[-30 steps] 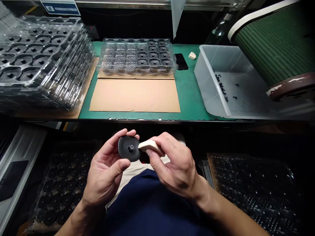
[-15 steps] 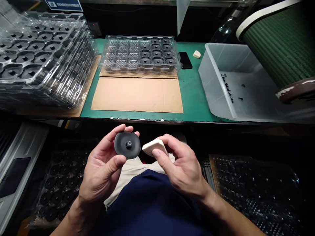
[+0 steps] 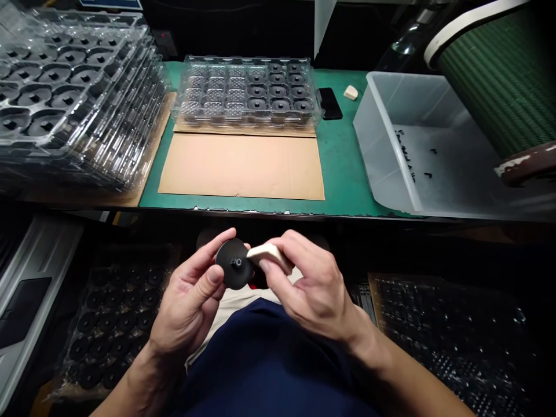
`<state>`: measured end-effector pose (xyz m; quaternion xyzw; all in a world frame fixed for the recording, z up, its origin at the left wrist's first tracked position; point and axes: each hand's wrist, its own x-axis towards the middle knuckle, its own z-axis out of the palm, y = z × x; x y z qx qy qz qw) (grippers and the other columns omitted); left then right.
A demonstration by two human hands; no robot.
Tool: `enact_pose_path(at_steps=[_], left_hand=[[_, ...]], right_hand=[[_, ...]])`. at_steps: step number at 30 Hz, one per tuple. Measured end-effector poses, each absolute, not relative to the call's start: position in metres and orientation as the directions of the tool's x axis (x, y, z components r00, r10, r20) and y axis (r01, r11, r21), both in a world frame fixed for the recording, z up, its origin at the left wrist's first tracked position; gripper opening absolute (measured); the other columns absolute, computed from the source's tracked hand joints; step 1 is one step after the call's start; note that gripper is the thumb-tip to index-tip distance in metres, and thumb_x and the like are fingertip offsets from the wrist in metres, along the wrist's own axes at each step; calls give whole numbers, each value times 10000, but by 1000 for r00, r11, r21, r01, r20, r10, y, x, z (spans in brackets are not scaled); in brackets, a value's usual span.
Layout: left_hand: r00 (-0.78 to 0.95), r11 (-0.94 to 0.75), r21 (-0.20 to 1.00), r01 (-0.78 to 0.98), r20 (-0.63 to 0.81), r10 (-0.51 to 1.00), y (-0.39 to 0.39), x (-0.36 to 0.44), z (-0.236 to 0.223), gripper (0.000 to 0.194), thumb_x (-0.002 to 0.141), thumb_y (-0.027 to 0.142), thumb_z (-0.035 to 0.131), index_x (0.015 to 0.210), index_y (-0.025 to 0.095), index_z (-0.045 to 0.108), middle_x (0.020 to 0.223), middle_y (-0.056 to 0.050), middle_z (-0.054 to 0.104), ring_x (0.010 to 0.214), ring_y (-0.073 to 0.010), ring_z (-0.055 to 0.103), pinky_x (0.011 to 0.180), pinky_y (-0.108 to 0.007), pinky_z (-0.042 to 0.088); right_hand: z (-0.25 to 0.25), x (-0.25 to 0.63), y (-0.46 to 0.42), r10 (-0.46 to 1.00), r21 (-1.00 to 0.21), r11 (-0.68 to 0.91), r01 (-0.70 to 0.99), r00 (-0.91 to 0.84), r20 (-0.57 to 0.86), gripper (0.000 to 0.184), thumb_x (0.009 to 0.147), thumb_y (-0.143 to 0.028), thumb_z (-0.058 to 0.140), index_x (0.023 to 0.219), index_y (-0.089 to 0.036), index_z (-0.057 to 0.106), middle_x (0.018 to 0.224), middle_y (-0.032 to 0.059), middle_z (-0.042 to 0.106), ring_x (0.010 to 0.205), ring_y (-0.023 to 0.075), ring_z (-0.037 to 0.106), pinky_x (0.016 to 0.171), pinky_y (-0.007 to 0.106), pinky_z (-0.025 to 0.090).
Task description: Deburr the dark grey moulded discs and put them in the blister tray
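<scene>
My left hand [image 3: 189,307] pinches a round black disc [image 3: 233,264] with a small centre stud, held over my lap below the bench edge. My right hand [image 3: 306,286] grips a beige block [image 3: 268,252], whose tip touches the disc's right side near the stud. Both hands sit close together, fingers curled around what they hold.
On the green bench [image 3: 343,168] lie a cardboard sheet [image 3: 241,165], a clear tray [image 3: 247,92] partly filled with black discs, a stack of clear trays [image 3: 65,98] at left, a phone [image 3: 330,103], a second beige block [image 3: 350,92] and a translucent bin [image 3: 417,150]. Trays of discs [image 3: 113,324] lie by my knees.
The beige block was on the disc, came away to the right half a second ago, and now touches the disc again. Both hands shifted slightly right and closer together.
</scene>
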<state>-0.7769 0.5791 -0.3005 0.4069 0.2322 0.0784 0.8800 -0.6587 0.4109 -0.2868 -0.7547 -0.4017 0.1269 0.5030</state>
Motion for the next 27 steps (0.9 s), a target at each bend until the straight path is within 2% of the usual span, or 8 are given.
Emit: enact_pose_path(at_steps=[3, 7, 9, 12, 16, 20, 24, 27], left_hand=[[851, 712, 700, 55, -406, 333, 582, -776, -302, 385, 1022, 326, 626, 1378, 196, 690, 1191, -128, 759, 1140, -240, 719, 1003, -268, 587], [851, 732, 678, 69, -423, 312, 583, -775, -302, 363, 1001, 319, 657, 1326, 173, 723, 1158, -119, 769, 983, -226, 763, 925, -282, 628], [836, 741, 669, 65, -441, 325, 583, -774, -301, 345, 992, 310, 674, 1299, 167, 738, 1164, -113, 770, 979, -211, 762, 916, -261, 629], [815, 755, 653, 58, -468, 341, 581, -774, -299, 339, 986, 316, 690, 1283, 164, 746, 1149, -99, 775, 974, -181, 758, 906, -219, 621], [834, 745, 661, 95, -461, 303, 579, -775, -298, 363, 970, 329, 711, 1284, 149, 743, 1132, -113, 775, 939, -215, 764, 890, -289, 648], [818, 765, 638, 90, -486, 309, 578, -776, -299, 348, 977, 320, 707, 1277, 148, 745, 1131, -101, 778, 951, -181, 759, 892, -226, 631], [844, 768, 631, 113, -469, 261, 578, -775, -300, 359, 979, 323, 701, 1289, 146, 735, 1139, -115, 772, 971, -222, 758, 896, -323, 656], [828, 775, 624, 97, -483, 285, 577, -776, -301, 337, 984, 297, 691, 1279, 141, 739, 1145, -112, 771, 970, -202, 754, 882, -279, 651]], right_hand=[[-289, -655, 413, 823, -868, -132, 479, 541, 174, 107, 1003, -164, 574, 989, -167, 680, 814, 7, 530, 693, 143, 478, 652, 310, 387], [-289, -656, 417, 762, -725, -248, 643, 591, 263, 191, 1042, -172, 521, 1132, -154, 689, 960, 62, 590, 830, 182, 541, 759, 336, 420], [-286, -657, 418, 771, -733, -261, 629, 592, 233, 147, 1032, -180, 530, 1034, -156, 675, 899, 46, 569, 777, 172, 520, 726, 329, 407], [-282, -660, 417, 822, -818, -227, 529, 554, 130, 150, 1000, -185, 564, 852, -182, 588, 774, -1, 498, 670, 143, 452, 644, 313, 357], [-282, -661, 415, 759, -766, -298, 569, 628, 172, 128, 1016, -174, 527, 922, -180, 612, 863, 22, 539, 734, 151, 482, 692, 313, 364], [-283, -664, 412, 815, -802, -253, 541, 566, 125, 194, 1000, -189, 543, 806, -190, 526, 762, -6, 479, 657, 135, 424, 639, 309, 323], [-281, -667, 409, 772, -732, -331, 595, 617, 152, 161, 1018, -199, 519, 866, -186, 572, 814, 10, 513, 693, 142, 451, 668, 314, 332], [-279, -668, 407, 783, -716, -333, 613, 603, 153, 187, 1007, -209, 528, 821, -189, 530, 784, 3, 493, 667, 138, 428, 644, 316, 318]])
